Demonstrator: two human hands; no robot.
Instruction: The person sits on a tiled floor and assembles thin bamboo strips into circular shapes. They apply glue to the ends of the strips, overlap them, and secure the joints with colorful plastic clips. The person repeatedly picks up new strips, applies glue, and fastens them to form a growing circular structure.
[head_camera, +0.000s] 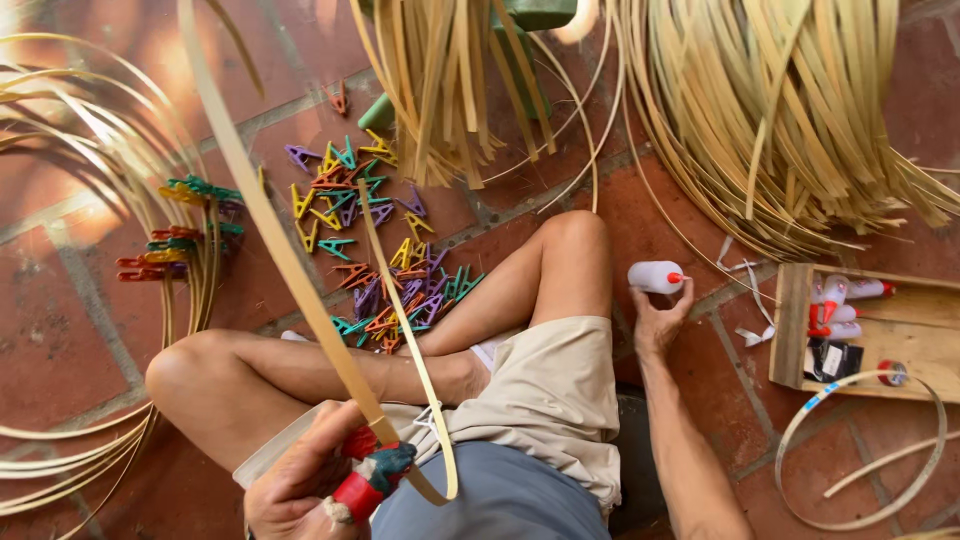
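I sit cross-legged on a red brick floor. My left hand (300, 485) grips the overlapped ends of a long bamboo strip (270, 225), which are pinched by red and green clothespins (372, 478) at my lap. The strip runs up and left out of view, and a second length of it (395, 290) curves down to my shorts. My right hand (658, 318) reaches out to the right and holds a small white glue bottle with a red tip (655, 277) above the floor beside my knee.
A heap of coloured clothespins (375, 240) lies ahead of my knees. Bent bamboo hoops clipped with pins (175, 235) lie left. Bundles of bamboo strips (790, 120) fill the top. A wooden tray (795, 320) with more glue bottles (835, 305) sits right, near a loose hoop (800, 420).
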